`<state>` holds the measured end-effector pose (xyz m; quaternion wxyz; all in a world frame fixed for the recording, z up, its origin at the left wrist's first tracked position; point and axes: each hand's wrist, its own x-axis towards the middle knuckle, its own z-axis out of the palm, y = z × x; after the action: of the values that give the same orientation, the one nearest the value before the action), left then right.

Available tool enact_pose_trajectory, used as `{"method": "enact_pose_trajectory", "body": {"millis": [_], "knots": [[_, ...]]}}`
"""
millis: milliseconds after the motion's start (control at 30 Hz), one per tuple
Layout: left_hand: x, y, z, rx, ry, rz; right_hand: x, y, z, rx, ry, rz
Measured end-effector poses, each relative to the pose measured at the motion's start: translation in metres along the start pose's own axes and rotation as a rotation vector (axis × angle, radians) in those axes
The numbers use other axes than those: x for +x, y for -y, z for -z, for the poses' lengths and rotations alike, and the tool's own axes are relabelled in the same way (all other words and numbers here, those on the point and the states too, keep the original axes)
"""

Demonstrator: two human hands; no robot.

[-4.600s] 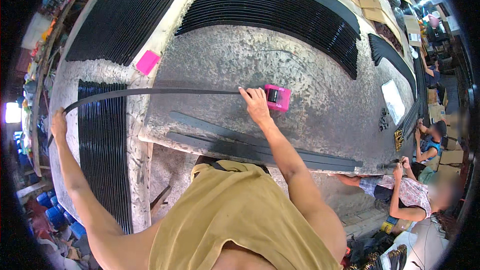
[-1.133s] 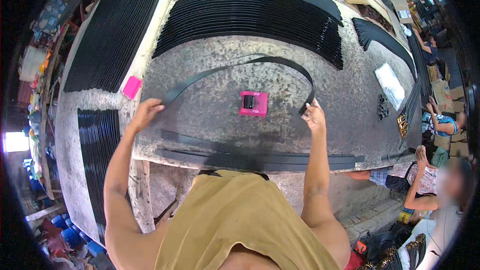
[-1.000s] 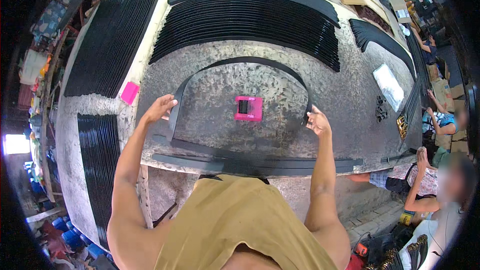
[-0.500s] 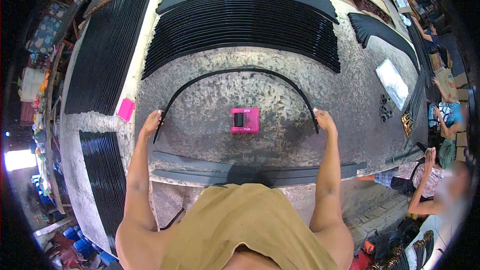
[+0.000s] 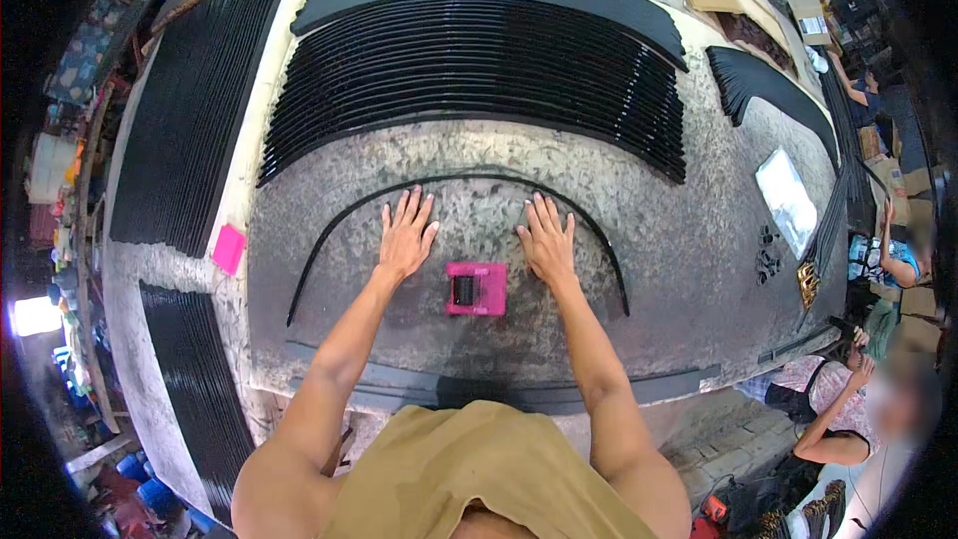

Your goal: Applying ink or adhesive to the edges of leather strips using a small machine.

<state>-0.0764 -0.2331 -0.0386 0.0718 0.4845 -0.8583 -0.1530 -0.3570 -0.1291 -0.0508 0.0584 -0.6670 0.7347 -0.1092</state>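
A thin black strip (image 5: 474,178) lies bent into a wide arch on the worn table, its two ends pointing toward me. Inside the arch, my left hand (image 5: 407,236) rests flat with fingers spread, its fingertips at the strip's inner edge. My right hand (image 5: 548,240) is likewise laid out flat on the other side, fingertips close to the strip; whether they touch it I cannot tell. Neither hand holds anything. Between my wrists and nearer to me sits a pink block (image 5: 490,289) with a black ribbed roll (image 5: 464,289) set in it.
Beyond the arch, many black strips (image 5: 469,70) lie in a curved row. More strips (image 5: 195,110) are stacked at left. A pink piece (image 5: 229,250), a clear plastic bag (image 5: 786,202) and small black rings (image 5: 768,255) lie around. Flat grey strips (image 5: 639,384) line the near edge. A person (image 5: 828,389) is at right.
Both hands have let go of the strip's ends and moved inward and away from me, opening flat inside the arch. The strip now lies on the table, its arch wider.
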Motion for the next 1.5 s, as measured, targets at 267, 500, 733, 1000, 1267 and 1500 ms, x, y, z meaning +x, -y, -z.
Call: {"method": "enact_pose_trajectory", "body": {"millis": [267, 500, 733, 1000, 1267, 1500], "knots": [[0.090, -0.005, -0.006, 0.092, -0.007, -0.052, 0.077, -0.044, -0.008, 0.020, -0.145, -0.045], [0.103, -0.006, -0.008, 0.128, -0.022, -0.075, 0.077, -0.080, 0.000, -0.034, -0.143, -0.183], [0.105, -0.004, -0.006, 0.110, -0.001, -0.084, 0.042, -0.132, 0.013, -0.060, -0.171, -0.356], [0.104, -0.010, -0.008, 0.141, -0.007, -0.067, 0.012, -0.189, 0.024, -0.077, -0.251, -0.576], [0.103, -0.009, -0.009, 0.172, 0.007, -0.034, 0.012, -0.219, 0.033, 0.147, -0.406, -0.783], [0.095, -0.006, -0.011, 0.138, -0.053, 0.012, 0.020, -0.225, 0.039, 0.548, -0.778, -0.825]]}}
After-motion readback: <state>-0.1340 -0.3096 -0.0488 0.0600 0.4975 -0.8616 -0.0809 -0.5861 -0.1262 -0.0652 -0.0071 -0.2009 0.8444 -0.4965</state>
